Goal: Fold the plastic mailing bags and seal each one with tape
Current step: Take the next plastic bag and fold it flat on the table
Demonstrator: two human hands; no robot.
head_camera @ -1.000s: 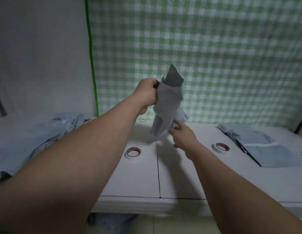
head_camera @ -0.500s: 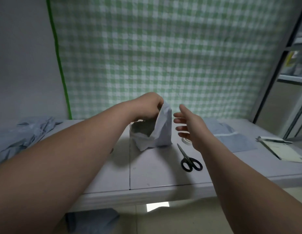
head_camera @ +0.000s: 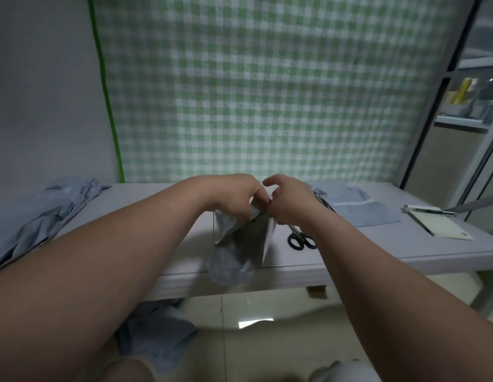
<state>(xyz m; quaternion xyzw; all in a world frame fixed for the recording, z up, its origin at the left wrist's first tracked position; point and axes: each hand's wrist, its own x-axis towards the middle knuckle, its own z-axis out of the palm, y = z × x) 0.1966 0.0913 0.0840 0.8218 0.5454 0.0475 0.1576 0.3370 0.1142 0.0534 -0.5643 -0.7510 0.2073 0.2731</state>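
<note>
A grey plastic mailing bag (head_camera: 242, 244) hangs crumpled above the white table (head_camera: 377, 244), its lower end drooping past the front edge. My left hand (head_camera: 237, 197) grips the bag's top from the left. My right hand (head_camera: 289, 202) pinches the same top edge from the right, so both hands meet over the bag. No tape roll is in sight; my arms hide part of the table.
Black-handled scissors (head_camera: 300, 239) lie just right of the bag. A stack of flat bags (head_camera: 355, 205) sits at the back right, a notebook with a pen (head_camera: 438, 224) at far right. Loose crumpled bags (head_camera: 44, 210) pile at the left; more lie on the floor (head_camera: 157, 332).
My right hand, open and apart from the bag half a second ago, has closed onto its top edge beside the left hand. The bag has come down and forward, now hanging over the table's front.
</note>
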